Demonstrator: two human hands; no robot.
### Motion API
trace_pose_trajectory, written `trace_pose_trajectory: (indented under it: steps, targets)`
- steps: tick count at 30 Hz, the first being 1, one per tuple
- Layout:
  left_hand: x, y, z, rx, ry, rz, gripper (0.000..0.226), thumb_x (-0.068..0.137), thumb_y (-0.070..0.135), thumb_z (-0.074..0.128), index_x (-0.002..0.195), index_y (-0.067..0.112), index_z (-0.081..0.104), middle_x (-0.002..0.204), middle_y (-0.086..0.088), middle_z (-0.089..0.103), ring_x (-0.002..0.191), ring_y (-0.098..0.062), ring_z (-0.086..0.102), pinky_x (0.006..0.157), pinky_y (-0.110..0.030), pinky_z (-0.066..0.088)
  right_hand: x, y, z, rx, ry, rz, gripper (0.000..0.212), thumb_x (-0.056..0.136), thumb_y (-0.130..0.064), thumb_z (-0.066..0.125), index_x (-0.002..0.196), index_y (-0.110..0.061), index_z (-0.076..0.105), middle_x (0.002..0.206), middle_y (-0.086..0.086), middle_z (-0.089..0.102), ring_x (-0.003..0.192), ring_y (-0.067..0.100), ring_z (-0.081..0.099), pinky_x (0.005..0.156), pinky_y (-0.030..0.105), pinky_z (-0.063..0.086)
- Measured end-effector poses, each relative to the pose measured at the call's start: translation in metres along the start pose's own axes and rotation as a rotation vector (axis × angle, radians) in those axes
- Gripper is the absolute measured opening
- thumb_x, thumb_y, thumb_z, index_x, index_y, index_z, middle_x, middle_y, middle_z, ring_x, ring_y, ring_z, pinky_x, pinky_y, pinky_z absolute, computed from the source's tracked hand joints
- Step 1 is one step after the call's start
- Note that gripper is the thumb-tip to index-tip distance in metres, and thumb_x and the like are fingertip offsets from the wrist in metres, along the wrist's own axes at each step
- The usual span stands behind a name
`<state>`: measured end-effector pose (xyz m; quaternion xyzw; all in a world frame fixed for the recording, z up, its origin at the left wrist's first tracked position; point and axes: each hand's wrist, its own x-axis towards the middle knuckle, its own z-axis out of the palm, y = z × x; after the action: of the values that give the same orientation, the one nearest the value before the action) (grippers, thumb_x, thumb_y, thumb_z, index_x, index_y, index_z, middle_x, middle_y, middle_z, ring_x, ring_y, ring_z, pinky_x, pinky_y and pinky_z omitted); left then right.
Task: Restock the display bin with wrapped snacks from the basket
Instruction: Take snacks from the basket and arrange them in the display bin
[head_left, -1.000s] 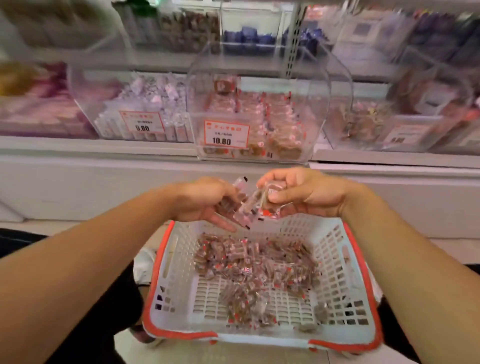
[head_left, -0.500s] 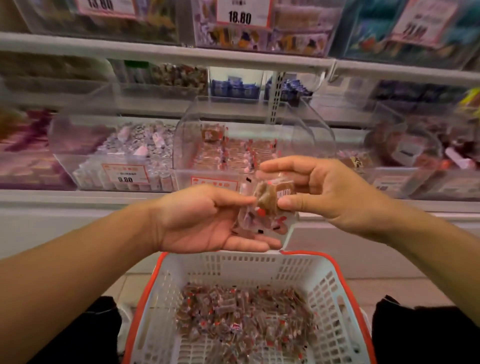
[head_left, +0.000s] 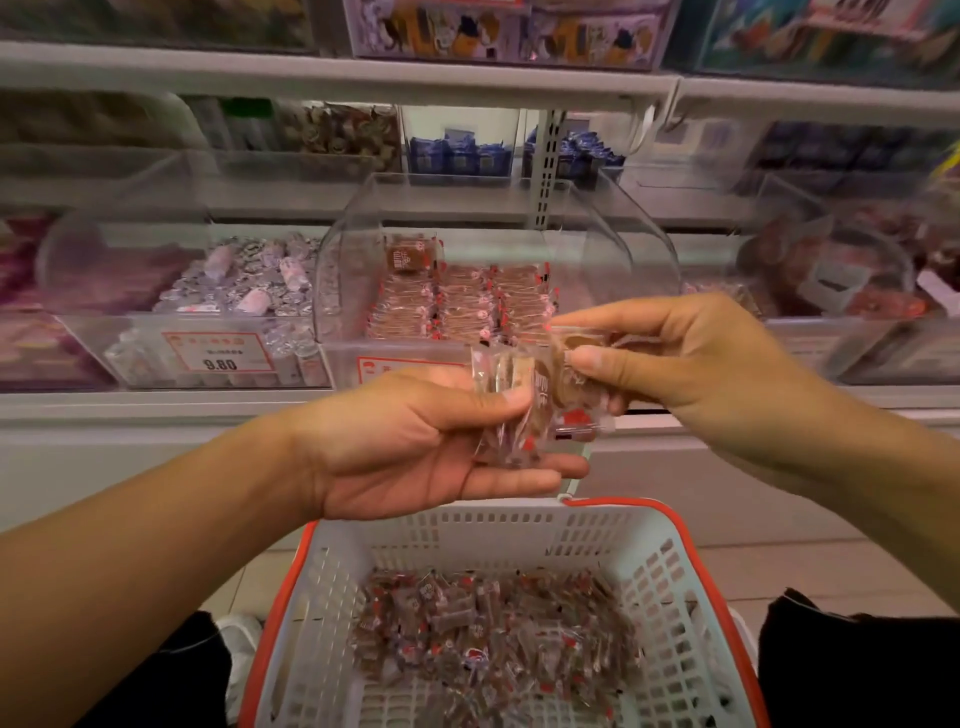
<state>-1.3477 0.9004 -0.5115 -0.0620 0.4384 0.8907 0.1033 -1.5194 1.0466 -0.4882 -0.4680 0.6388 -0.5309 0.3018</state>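
A white basket with an orange rim (head_left: 670, 525) sits low in front of me, holding several brown wrapped snacks (head_left: 488, 634). My left hand (head_left: 415, 447) grips a small stack of these clear-wrapped snacks (head_left: 506, 410) between thumb and fingers. My right hand (head_left: 680, 358) pinches one wrapped snack (head_left: 574, 358) just right of that stack, touching it. Behind my hands stands the clear display bin (head_left: 618, 244), its lid raised, with neat rows of the same snacks (head_left: 462, 306) inside.
A neighbouring clear bin of silver-wrapped sweets (head_left: 244, 280) with a 9.80 price tag (head_left: 221, 356) stands to the left. More bins (head_left: 841, 291) sit to the right. A white shelf edge (head_left: 156, 400) runs across, with upper shelves of packaged goods above.
Both hands have risen from just above the basket to the height of the display bin's front. The right hand has shifted its pinch on a snack at the top of the left hand's stack.
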Motion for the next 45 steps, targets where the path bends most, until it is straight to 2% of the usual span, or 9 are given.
trace_pose_trajectory:
  steps: [4, 11, 17, 23, 27, 30, 32, 36, 45]
  targets:
    - [-0.004, 0.001, 0.001, 0.037, -0.037, 0.005, 0.036, 0.092, 0.017, 0.058, 0.125, 0.002, 0.063, 0.128, -0.022, 0.063, 0.122, -0.036, 0.059, 0.094, -0.033, 0.054, -0.005, 0.000, 0.000, 0.242, -0.105, 0.040, 0.035, 0.074, -0.012, 0.071, 0.108, -0.011, 0.075, 0.088, 0.009, 0.075, 0.071, 0.015, 0.069, 0.060, 0.020, 0.055]
    - [-0.009, 0.000, 0.004, 0.188, 0.092, -0.015, 0.035, 0.080, 0.029, 0.069, 0.111, 0.014, 0.073, 0.123, -0.017, 0.067, 0.114, -0.029, 0.065, 0.073, -0.025, 0.060, -0.009, 0.002, 0.021, -0.132, 0.010, -0.112, 0.037, 0.080, -0.009, 0.070, 0.116, -0.017, 0.071, 0.109, 0.010, 0.067, 0.088, 0.013, 0.066, 0.077, 0.019, 0.054]
    - [-0.018, 0.013, 0.006, 0.307, 0.051, -0.071, 0.025, 0.082, 0.025, 0.069, 0.103, 0.013, 0.074, 0.107, -0.016, 0.071, 0.095, -0.022, 0.072, 0.060, -0.020, 0.059, 0.003, -0.012, 0.011, -0.199, -0.407, -0.080, 0.068, 0.083, -0.003, 0.071, 0.142, -0.026, 0.047, 0.137, -0.011, 0.059, 0.129, 0.004, 0.053, 0.096, 0.022, 0.050]
    - [-0.030, 0.049, 0.000, 0.354, 0.144, -0.005, 0.034, 0.085, 0.036, 0.065, 0.105, 0.012, 0.075, 0.110, -0.020, 0.071, 0.079, -0.015, 0.073, 0.048, -0.015, 0.053, 0.054, -0.047, 0.014, -0.247, -0.606, -0.040, 0.039, 0.079, -0.009, 0.077, 0.116, -0.019, 0.068, 0.107, 0.014, 0.071, 0.097, 0.022, 0.069, 0.083, 0.028, 0.054]
    - [-0.043, 0.072, -0.012, 0.391, 0.541, 0.225, 0.057, 0.091, 0.061, 0.049, 0.118, 0.012, 0.063, 0.100, -0.014, 0.075, 0.077, -0.021, 0.075, 0.046, -0.022, 0.054, 0.109, -0.048, 0.026, -0.198, -0.440, -0.026, 0.036, 0.079, -0.017, 0.075, 0.111, -0.004, 0.068, 0.097, 0.011, 0.071, 0.083, 0.023, 0.066, 0.076, 0.031, 0.054]
    - [-0.059, 0.084, -0.042, 1.041, 1.257, 0.517, 0.053, 0.091, 0.067, 0.045, 0.088, 0.019, 0.067, 0.071, -0.004, 0.073, 0.058, -0.015, 0.069, 0.047, -0.029, 0.053, 0.157, -0.030, 0.035, -0.114, -0.200, 0.092, 0.022, 0.082, -0.016, 0.074, 0.101, -0.004, 0.072, 0.089, 0.007, 0.071, 0.076, 0.013, 0.063, 0.062, 0.023, 0.053]
    - [-0.067, 0.087, -0.060, 1.363, 1.413, 0.508, 0.052, 0.086, 0.065, 0.052, 0.073, 0.017, 0.067, 0.063, -0.004, 0.069, 0.057, -0.021, 0.065, 0.057, -0.033, 0.055, 0.188, -0.011, 0.040, -0.268, -0.053, 0.169, 0.019, 0.082, -0.020, 0.078, 0.097, -0.010, 0.073, 0.093, 0.006, 0.073, 0.083, 0.017, 0.065, 0.069, 0.029, 0.055]
    - [-0.050, 0.075, -0.080, 1.653, 1.201, 0.171, 0.042, 0.087, 0.050, 0.059, 0.065, 0.016, 0.068, 0.060, 0.000, 0.066, 0.061, -0.018, 0.063, 0.064, -0.027, 0.047, 0.229, 0.022, 0.057, -0.511, 0.035, 0.269, 0.024, 0.077, -0.026, 0.083, 0.090, -0.010, 0.070, 0.097, 0.008, 0.069, 0.096, 0.025, 0.064, 0.081, 0.037, 0.054]
    - [-0.045, 0.080, -0.091, 1.763, 1.045, 0.266, 0.036, 0.088, 0.027, 0.055, 0.055, 0.013, 0.058, 0.053, 0.000, 0.055, 0.055, -0.016, 0.055, 0.047, -0.027, 0.032, 0.257, 0.045, 0.089, -0.830, 0.169, 0.082, 0.084, 0.074, -0.035, 0.086, 0.142, -0.010, 0.044, 0.142, 0.013, 0.051, 0.127, 0.030, 0.050, 0.101, 0.033, 0.044]
